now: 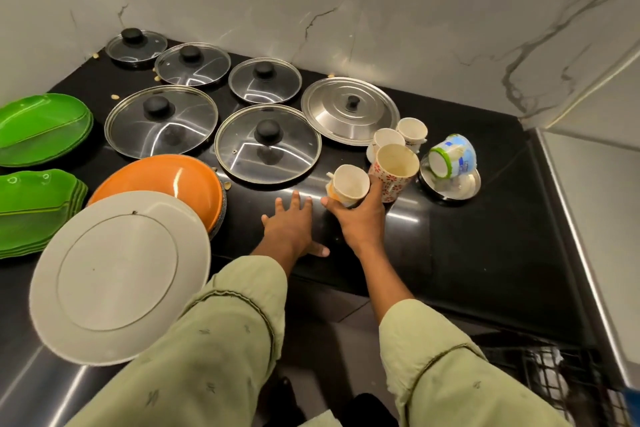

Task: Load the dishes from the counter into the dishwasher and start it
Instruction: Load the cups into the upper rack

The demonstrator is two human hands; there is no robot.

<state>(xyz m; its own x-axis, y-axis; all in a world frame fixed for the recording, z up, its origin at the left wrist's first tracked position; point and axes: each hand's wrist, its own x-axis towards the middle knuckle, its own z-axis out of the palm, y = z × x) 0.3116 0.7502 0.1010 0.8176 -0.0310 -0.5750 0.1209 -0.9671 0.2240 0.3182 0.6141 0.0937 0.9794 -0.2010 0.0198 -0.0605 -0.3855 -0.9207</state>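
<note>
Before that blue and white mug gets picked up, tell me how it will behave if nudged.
The blue and white mug lies on its side on a small steel plate, so a nudge would probably roll it off. It looks like glazed ceramic, likely slippery and breakable. The plate seems light and may slide on the glossy black counter.

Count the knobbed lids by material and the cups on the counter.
Glass lids: 5
Steel lid: 1
Cups: 5
Total: 11
</note>
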